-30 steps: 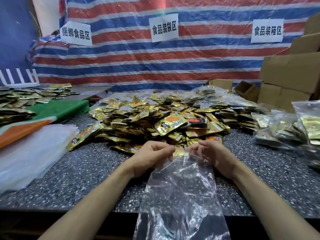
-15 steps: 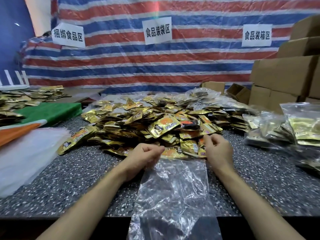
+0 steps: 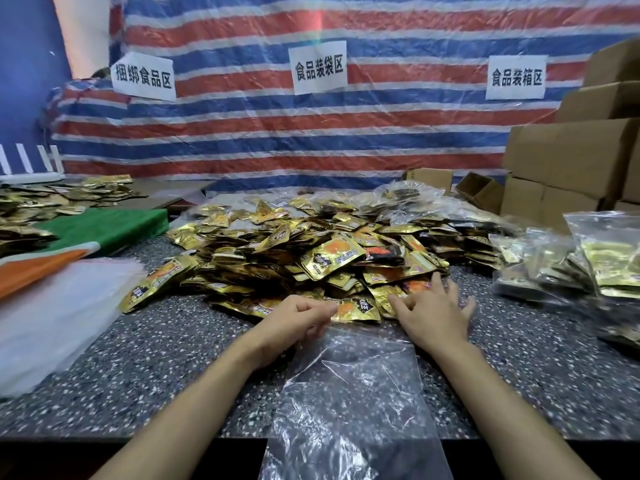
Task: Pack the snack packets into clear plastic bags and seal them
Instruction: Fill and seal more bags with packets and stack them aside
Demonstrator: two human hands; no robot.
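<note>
**Right hand (image 3: 433, 317) off the bag & onto the pile: filling abt to start**

Head view: the clear bag (image 3: 353, 403) lies flat on the counter (image 3: 138, 358), mouth twd 12 o'clock, tail hanging over the near edge at 6. It looks empty. The snack packets (image 3: 311, 247) are heaped just beyond the mouth at 12, w/ the nearest ones at or nr the rim.

The left hand (image 3: 294, 320) sits at 11 o'clock of the bag. Its fingers are curled & seem to pinch the mouth's left edge, but the film is clear so the exact grip is hard to confirm. The right hand is at 1 o'clock, fingers spread & straight, resting on the near packets & holding nothing.

Change: 1 s ago both hands worked the mouth together. By 0.5 s ago the right had let go & moved twd the pile. Now it lies fanned on the packets, while the left stays at the rim.

Meaning, prob.: the mouth is open & the step shifts from opening to filling. Sealing of this bag is not begun.

Elsewhere: filled bags (image 3: 571, 265) at 3 o'clock, empty bags (image 3: 52, 317) stacked at 9, cardboard boxes (image 3: 571, 157) at 2.
</note>
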